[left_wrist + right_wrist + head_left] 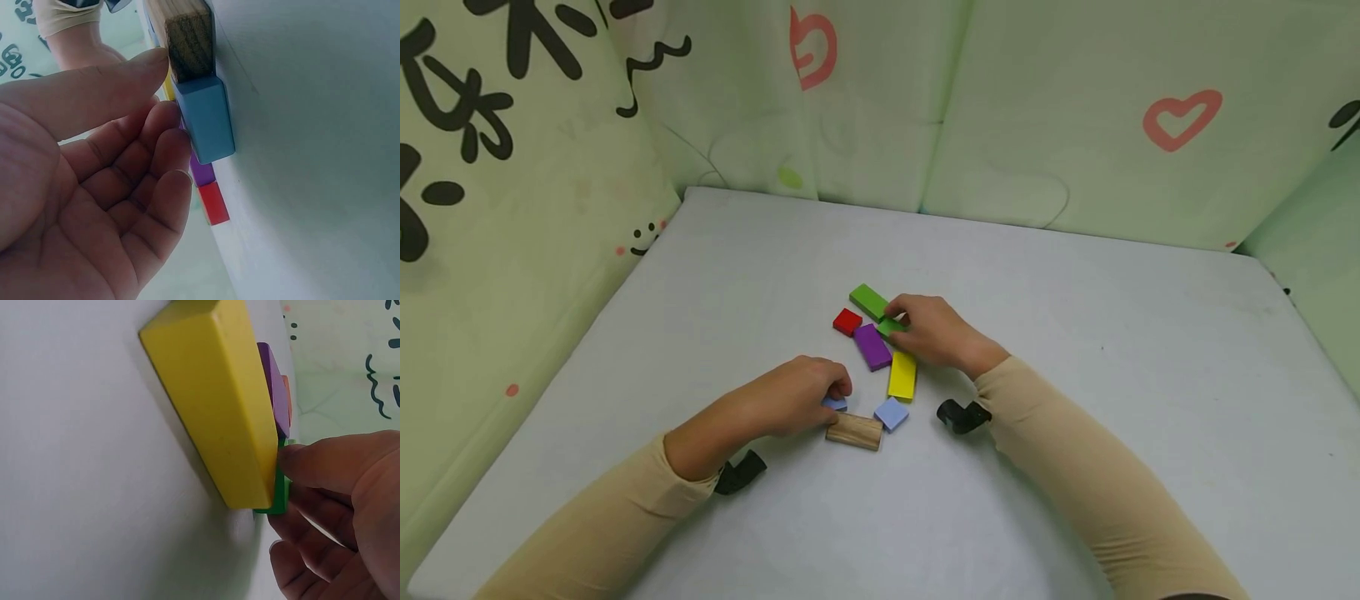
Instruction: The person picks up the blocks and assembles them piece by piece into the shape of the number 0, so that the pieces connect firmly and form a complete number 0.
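Note:
My left hand (793, 396) is at the left end of a wood-coloured block (857, 432). Its thumb meets that block, and its loosely bent fingers touch a light blue block (206, 122) beside it. Farther up the table my right hand (936, 329) pinches a small green block (890, 327) between thumb and fingers. That block sits at the end of a longer green block (868, 302). Close by are a purple block (872, 347), a red block (847, 322) and a yellow block (902, 377). A second light blue block (891, 413) lies between the yellow and wood-coloured ones.
All the blocks lie on a white table (1075, 400). A pale green curtain (1037, 117) with printed shapes hangs behind it and along the left side. Black wrist devices stick out by the left cuff (741, 473) and the right cuff (962, 416).

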The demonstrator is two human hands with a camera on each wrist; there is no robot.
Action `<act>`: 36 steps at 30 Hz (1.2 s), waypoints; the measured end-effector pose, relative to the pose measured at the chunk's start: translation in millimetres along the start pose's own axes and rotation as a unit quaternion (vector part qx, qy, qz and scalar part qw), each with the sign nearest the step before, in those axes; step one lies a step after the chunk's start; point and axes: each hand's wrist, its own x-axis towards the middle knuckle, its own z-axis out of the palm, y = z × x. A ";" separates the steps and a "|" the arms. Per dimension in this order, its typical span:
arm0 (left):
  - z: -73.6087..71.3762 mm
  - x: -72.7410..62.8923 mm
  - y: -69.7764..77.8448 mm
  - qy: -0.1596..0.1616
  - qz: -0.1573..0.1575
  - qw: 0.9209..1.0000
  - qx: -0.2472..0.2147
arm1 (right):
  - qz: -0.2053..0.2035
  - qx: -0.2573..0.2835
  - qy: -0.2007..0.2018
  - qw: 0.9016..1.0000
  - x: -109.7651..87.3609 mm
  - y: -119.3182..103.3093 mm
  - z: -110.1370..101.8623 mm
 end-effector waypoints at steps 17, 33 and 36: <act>1.2 0.3 -0.5 0.001 -0.006 1.000 0.001 | 0.014 0.008 0.007 1.000 -2.3 2.8 -0.3; 1.6 -0.1 0.3 0.002 -0.007 1.000 0.005 | 0.015 0.012 0.007 1.000 -12.2 10.8 -5.0; 1.9 -0.1 0.7 0.002 -0.009 1.000 0.006 | 0.019 0.019 0.007 1.000 -13.4 11.1 -5.1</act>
